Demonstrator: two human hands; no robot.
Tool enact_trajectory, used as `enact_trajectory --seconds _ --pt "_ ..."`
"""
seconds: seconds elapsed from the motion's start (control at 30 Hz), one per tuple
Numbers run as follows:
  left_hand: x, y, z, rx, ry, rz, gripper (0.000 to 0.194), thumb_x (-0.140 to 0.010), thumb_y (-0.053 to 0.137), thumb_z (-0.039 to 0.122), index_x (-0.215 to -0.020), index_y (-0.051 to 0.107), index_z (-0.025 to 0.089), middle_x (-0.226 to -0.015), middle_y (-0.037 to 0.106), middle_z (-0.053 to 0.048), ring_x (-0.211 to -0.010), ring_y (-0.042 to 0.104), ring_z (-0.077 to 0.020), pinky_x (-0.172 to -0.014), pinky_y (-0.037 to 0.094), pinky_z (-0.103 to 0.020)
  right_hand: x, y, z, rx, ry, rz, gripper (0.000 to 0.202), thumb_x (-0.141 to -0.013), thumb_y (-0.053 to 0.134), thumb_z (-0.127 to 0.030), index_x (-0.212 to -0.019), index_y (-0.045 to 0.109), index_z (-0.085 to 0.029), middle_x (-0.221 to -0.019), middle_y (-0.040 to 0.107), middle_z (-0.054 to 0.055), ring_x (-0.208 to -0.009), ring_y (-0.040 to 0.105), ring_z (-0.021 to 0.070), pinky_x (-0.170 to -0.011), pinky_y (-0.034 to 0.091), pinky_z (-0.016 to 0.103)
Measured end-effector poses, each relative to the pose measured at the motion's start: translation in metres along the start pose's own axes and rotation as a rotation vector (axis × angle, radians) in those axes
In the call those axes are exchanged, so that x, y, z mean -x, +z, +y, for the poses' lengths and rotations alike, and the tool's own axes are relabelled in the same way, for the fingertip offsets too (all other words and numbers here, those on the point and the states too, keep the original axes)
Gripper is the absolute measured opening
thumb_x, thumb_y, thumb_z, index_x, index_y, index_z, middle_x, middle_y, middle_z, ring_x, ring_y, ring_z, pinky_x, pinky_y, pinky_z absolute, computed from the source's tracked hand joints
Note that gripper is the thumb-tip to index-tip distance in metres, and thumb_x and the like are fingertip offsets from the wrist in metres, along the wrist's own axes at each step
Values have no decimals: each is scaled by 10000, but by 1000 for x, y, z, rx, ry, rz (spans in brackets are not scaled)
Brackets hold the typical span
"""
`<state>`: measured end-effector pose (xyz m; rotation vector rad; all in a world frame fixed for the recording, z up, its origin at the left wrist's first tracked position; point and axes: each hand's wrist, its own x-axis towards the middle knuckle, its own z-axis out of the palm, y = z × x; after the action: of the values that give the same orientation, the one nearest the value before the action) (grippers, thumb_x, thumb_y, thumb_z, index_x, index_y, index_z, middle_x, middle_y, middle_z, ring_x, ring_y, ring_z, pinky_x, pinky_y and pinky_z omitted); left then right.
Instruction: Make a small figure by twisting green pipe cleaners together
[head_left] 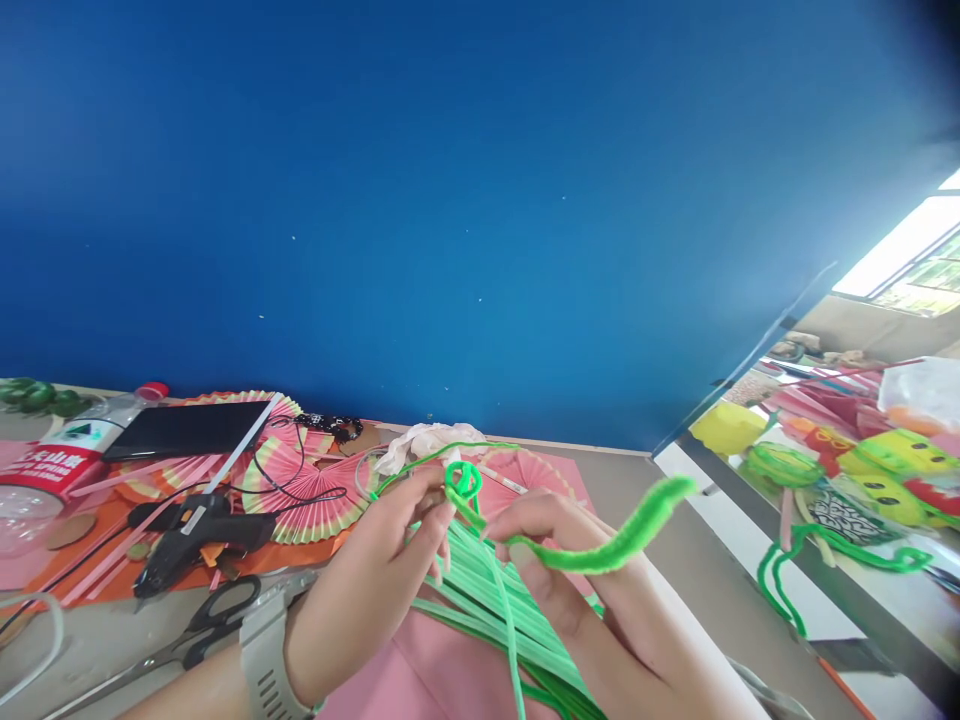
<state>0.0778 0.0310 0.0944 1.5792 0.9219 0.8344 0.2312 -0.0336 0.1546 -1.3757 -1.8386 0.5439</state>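
Here, in the head view, gripping a bright green fuzzy pipe cleaner (630, 542) above a loose bundle of pale green fuzzy stems (480, 590): left hand (390, 560) pinched on the coiled end, right hand (559, 560) closed thumb-to-fingers further along. Leftward, in a clutter: black glue gun (202, 535) with dark cable, black-handled metal scissors (180, 648), flat black-screened device (187, 430), clear red-labelled plastic bottle (56, 470). Just beyond, pink pleated paper fans (322, 500) and crumpled white tissue (424, 445). Underneath, pink paper (420, 670) on a grey tabletop (637, 480); behind, a broad blue panel (480, 200); far right, a bright window (930, 285).
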Motion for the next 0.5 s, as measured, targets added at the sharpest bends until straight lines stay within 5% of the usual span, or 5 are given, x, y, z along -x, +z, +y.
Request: enact_trajectory --seconds 0.3,0.5 --pt "-3 -3 3 48 -25 -26 164 -906 403 327 -918 517 209 -684 437 29 -629 413 -120 -602 354 -237 -6 3 9 -251 84 158 186 -925 435 -259 -934 616 -303 -850 640 -30 -879 603 136 -818 472 214" --pt "-3 -2 -1 190 -46 -70 197 -898 430 369 -931 538 208 -786 486 3 -755 463 -137 -719 389 -264 -11 5 14 -362 107 239 171 -924 460 -252 -930 626 -295 -932 642 -31 -828 614 99 -795 503 172"
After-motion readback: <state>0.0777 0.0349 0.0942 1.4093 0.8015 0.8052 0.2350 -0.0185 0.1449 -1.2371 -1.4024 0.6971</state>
